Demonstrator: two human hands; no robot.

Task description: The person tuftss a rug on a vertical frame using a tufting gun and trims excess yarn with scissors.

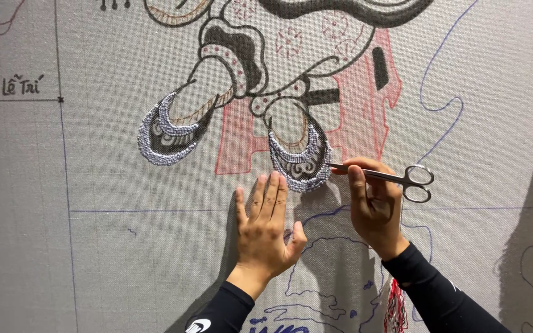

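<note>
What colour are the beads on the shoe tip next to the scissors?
Silvery grey beads in curved rows around black, seen in the head view.

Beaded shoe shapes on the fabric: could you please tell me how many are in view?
2: one beaded shoe at left, another just above the left hand, beside the scissors. None seems hidden.

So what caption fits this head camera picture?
Left hand flat on grey fabric; right hand holds scissors beside beaded embroidery.

Cloth panel (94, 246): grey woven fabric, matt, fine visible weave, inked outlines on it. Two crescent patches (166, 137) of silver beadwork, bumpy and glittery. Scissors (396, 179) in the right hand (374, 206): polished steel, glossy. Left hand (266, 231) flat on the cloth. Sleeves (439, 296): black, smooth, matt knit.
</note>
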